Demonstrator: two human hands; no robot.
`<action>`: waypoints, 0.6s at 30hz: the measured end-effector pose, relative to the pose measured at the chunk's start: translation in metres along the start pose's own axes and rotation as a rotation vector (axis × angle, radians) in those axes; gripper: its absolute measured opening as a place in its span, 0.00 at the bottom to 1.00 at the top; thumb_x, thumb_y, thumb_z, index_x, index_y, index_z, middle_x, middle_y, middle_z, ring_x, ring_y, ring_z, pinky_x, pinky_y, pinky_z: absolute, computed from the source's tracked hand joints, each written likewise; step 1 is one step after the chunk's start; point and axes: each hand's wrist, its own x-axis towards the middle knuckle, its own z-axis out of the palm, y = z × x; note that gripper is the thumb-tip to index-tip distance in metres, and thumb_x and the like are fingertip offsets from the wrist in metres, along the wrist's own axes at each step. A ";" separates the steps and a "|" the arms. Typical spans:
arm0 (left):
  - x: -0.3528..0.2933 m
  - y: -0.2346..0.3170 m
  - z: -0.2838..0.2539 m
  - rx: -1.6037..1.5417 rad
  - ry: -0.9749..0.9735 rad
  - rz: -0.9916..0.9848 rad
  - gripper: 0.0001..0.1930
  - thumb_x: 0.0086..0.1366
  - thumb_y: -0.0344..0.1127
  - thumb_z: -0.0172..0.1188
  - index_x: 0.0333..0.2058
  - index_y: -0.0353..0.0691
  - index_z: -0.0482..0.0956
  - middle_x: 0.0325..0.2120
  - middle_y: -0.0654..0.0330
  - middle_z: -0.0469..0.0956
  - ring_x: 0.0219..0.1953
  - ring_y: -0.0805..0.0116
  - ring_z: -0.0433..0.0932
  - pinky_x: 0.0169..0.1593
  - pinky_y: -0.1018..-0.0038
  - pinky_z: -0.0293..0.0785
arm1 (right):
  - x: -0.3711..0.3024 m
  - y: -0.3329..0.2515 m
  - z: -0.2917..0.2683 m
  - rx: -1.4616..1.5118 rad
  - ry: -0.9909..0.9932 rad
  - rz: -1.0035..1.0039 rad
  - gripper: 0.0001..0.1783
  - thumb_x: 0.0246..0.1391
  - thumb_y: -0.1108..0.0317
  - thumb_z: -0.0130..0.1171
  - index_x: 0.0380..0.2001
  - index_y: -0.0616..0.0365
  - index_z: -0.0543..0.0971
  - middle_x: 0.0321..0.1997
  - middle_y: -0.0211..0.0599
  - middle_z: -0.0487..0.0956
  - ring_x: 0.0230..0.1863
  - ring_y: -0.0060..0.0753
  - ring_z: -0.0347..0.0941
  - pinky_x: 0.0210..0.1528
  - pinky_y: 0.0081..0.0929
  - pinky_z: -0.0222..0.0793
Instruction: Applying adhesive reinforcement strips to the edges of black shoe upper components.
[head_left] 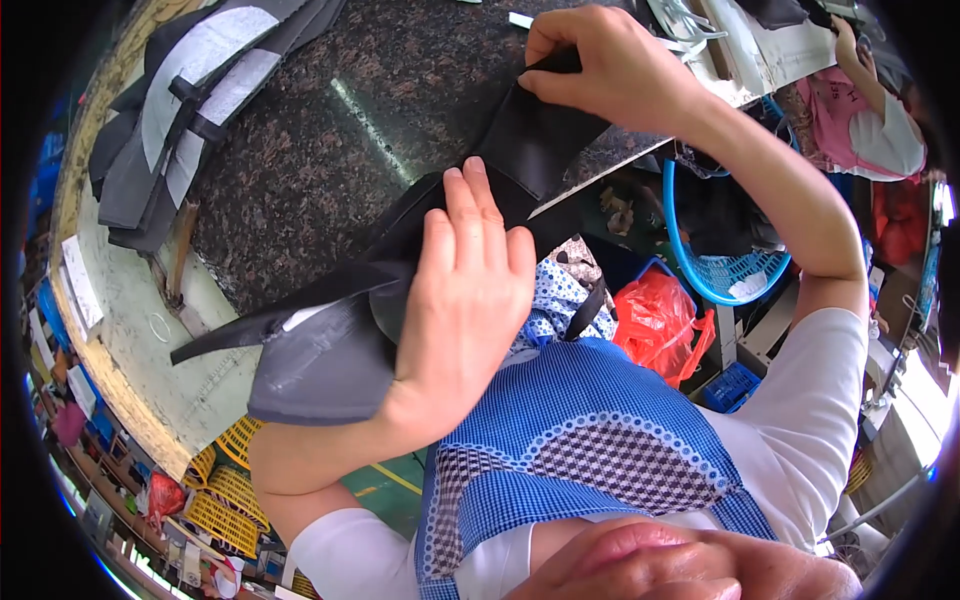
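Note:
A black, leather-like piece [540, 140] lies along the near edge of a speckled dark stone slab [290, 170]. At its far right end, my right hand [615, 70] is closed, pinching the edge between thumb and bent fingers. My left hand [465, 290] rests flat on the near part of the black material, fingers stretched out and pointing away from me. Beneath that palm, a dark grey curved flap [320, 365] sticks out to the left past the slab's edge. Whether flap and black piece are joined is hidden under the hand.
A bundle of black cut pieces [130, 180], tied with a dark strap, lies at the far left. Beside it is a wooden handle [183, 250]. Pale strips [690, 30] lie at the far right. Below are a blue basket [730, 275] and red plastic bag [655, 325]. Another person [860, 110] is at right.

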 end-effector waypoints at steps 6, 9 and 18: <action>-0.004 0.003 0.002 0.121 -0.051 -0.001 0.09 0.68 0.36 0.55 0.37 0.37 0.79 0.57 0.37 0.79 0.58 0.47 0.79 0.58 0.61 0.74 | -0.036 0.016 0.054 -0.606 0.327 -0.903 0.24 0.38 0.69 0.64 0.45 0.52 0.86 0.57 0.32 0.83 0.60 0.41 0.76 0.57 0.40 0.74; -0.024 -0.002 0.010 0.140 0.138 -0.082 0.05 0.67 0.33 0.58 0.33 0.38 0.74 0.39 0.42 0.86 0.38 0.62 0.87 0.37 0.76 0.81 | -0.044 0.030 0.036 -0.583 0.354 -0.706 0.26 0.37 0.73 0.65 0.47 0.57 0.86 0.60 0.36 0.82 0.57 0.43 0.78 0.58 0.42 0.74; -0.043 -0.125 0.013 -0.851 0.074 -0.218 0.10 0.53 0.28 0.70 0.36 0.37 0.85 0.31 0.57 0.80 0.36 0.56 0.79 0.41 0.65 0.75 | -0.010 -0.007 0.061 0.187 0.054 -0.470 0.08 0.58 0.75 0.62 0.41 0.62 0.83 0.39 0.43 0.84 0.41 0.49 0.81 0.45 0.39 0.77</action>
